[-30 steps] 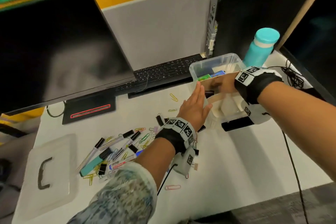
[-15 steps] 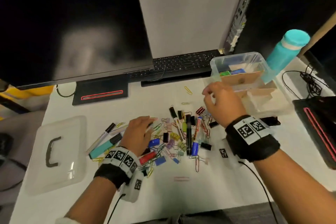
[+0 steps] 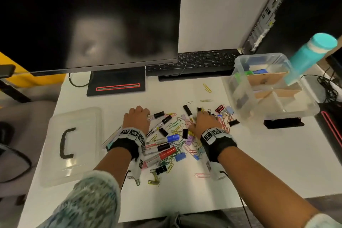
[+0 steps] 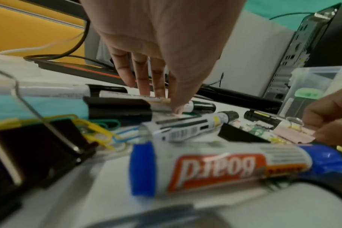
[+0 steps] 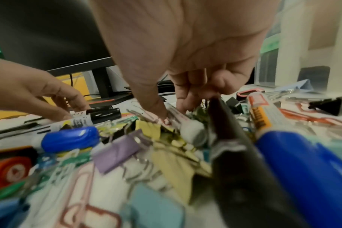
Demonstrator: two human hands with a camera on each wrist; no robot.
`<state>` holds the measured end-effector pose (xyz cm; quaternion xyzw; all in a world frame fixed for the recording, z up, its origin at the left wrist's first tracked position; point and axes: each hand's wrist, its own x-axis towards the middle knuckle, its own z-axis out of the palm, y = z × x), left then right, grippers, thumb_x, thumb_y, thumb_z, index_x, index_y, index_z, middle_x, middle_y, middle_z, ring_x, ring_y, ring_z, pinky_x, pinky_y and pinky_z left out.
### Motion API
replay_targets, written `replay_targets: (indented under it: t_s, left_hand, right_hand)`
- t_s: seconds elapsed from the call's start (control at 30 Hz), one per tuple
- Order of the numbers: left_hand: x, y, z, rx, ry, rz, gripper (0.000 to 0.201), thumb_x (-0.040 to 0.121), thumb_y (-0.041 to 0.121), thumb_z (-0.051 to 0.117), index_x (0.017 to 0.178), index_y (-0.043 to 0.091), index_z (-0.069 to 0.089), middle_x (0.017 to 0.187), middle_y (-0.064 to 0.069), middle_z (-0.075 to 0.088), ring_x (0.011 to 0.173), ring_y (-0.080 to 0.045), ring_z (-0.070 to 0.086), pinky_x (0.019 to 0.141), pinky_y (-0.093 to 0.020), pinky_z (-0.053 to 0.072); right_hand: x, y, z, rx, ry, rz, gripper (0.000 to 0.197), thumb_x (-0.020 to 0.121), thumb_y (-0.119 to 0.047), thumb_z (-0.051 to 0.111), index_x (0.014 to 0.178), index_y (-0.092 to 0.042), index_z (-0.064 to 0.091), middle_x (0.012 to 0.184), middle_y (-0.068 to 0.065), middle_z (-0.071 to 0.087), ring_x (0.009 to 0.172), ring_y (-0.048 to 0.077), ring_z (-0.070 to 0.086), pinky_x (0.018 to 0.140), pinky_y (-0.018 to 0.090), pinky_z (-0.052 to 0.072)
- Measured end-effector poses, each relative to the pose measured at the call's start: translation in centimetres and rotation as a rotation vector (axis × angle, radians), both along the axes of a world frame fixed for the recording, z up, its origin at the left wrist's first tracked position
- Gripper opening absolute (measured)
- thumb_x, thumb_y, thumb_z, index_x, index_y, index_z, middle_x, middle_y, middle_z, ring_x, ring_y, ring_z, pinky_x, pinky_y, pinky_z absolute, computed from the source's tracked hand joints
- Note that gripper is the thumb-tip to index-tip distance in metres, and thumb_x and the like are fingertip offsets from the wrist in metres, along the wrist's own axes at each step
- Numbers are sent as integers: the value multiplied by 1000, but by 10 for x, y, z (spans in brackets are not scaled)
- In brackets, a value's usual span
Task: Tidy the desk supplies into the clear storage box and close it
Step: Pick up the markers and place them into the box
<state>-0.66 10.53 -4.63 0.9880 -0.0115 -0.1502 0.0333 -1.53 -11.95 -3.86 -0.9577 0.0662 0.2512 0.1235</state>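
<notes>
Both hands down in the supply pile, mid-desk near the front edge. Left hand [image 3: 137,119] sits on the pile's left side, fingers extended down onto a black-capped marker [image 4: 187,106], thumb tip touching it, pressing rather than wrapped as far as the left wrist view shows. Right hand [image 3: 202,123] on the pile's right side, thumb and fingers curled down pinching at something among the binder clips [image 5: 125,148] and markers; which item exactly, cannot tell. Between and around them: blue-capped marker [image 3: 171,138], red-capped marker [image 3: 162,154], loose paper clips [image 3: 206,88] trailing toward the back. Clear storage box [image 3: 238,87] sits open at the desk's right side, behind and right of the pile, cardboard dividers inside, a few items already in; teal bottle [image 3: 312,52] just behind it. Right hand is nearer the box, so carrying looks like its job: up and rightward. Markers mostly lie angled toward the box. Lid [image 3: 74,146] lies flat at the left edge, handle up, well apart from the box; nearer the left hand. Most supplies not yet in.
</notes>
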Motion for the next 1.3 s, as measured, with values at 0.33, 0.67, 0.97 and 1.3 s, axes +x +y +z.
replay_targets:
  t_s: [0.33,0.67,0.97,1.3]
  left_hand:
    - [-5,-5,21,-465,-106,129,21,95,20,38,113,10,43,109,-9,43,67,-23,50,63,-33,42]
    - [-7,-33,-6,-317,99,24,29,95,33,47,112,10,48,115,-10,49,96,-29,57,82,-39,48]
    - [-6,-24,-6,-375,61,13,26,93,31,46,108,10,50,102,-6,48,90,-24,56,72,-32,43]
    - [-11,-15,20,-545,-1,68,22,95,27,42,114,14,42,78,-7,55,60,-17,50,49,-27,34]
  right_hand:
    - [-15,-41,26,386,-237,-463,20,95,-18,43,110,-4,43,84,8,53,81,26,51,69,27,34]
    - [-34,-25,-5,92,-31,-316,40,88,-36,58,116,-9,48,113,10,59,102,27,58,82,33,46]
    - [-27,-30,36,362,-112,-348,17,97,-25,39,100,-9,40,80,6,53,77,27,54,65,30,41]
    - [42,-131,141,-317,-379,-164,32,93,-13,40,123,-16,48,121,18,56,114,40,50,95,50,40]
